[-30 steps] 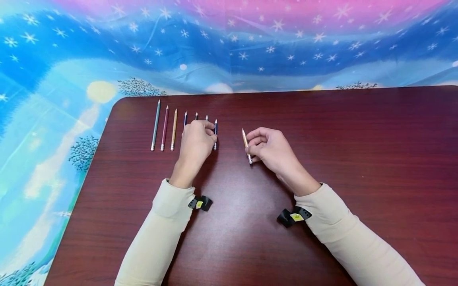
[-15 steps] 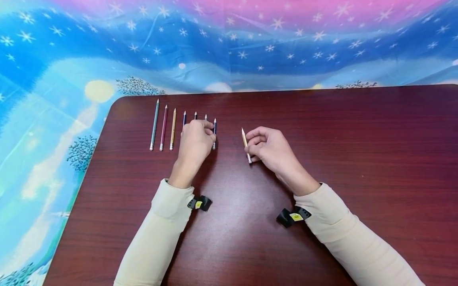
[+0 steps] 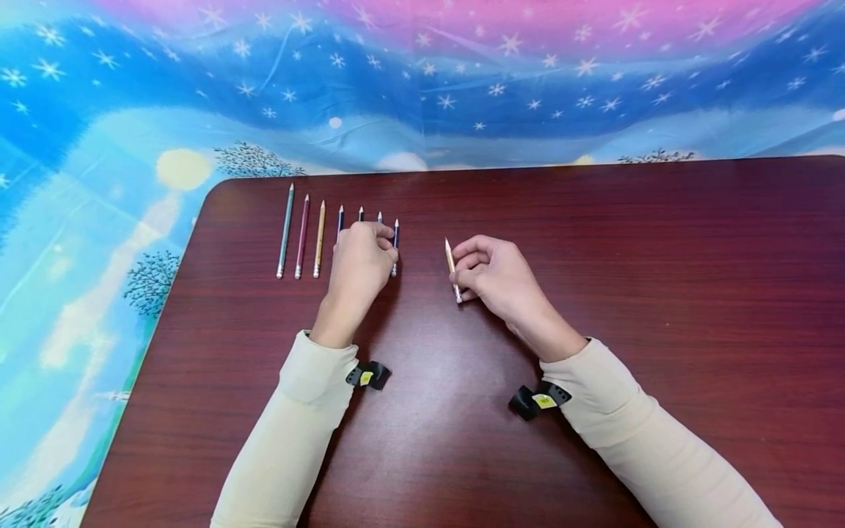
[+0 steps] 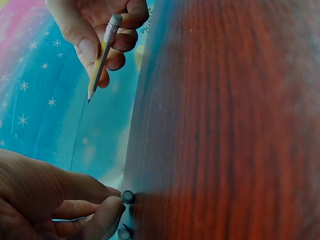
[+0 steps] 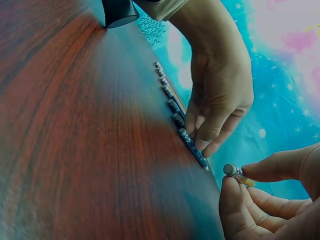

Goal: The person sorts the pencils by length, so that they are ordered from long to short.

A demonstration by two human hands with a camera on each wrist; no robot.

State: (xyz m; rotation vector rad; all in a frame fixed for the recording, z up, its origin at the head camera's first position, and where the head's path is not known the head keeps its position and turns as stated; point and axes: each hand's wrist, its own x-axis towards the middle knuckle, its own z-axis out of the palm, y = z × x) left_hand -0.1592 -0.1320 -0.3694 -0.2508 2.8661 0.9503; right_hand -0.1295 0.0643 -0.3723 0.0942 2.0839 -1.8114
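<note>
My left hand (image 3: 361, 260) reaches over the right part of a row of pencils on the table. Its thumb and finger pinch the dark blue pencil (image 3: 396, 242) at the right end, which lies on the tabletop; in the right wrist view this pencil (image 5: 197, 155) shows below the fingertips. Between thumb and fingers, my right hand (image 3: 498, 271) holds a short yellow pencil (image 3: 451, 257), point away from me. The left wrist view shows the yellow pencil (image 4: 102, 60) with its eraser end up in the fingers. Parts of the middle pencils are hidden behind the left hand.
Left of the hand lie a teal pencil (image 3: 286, 231), a dark red pencil (image 3: 302, 235) and a yellow-orange pencil (image 3: 320, 238), side by side with erasers toward me. The brown wooden table (image 3: 627, 257) ends at a snowflake-patterned cloth (image 3: 462, 88) behind and at the left.
</note>
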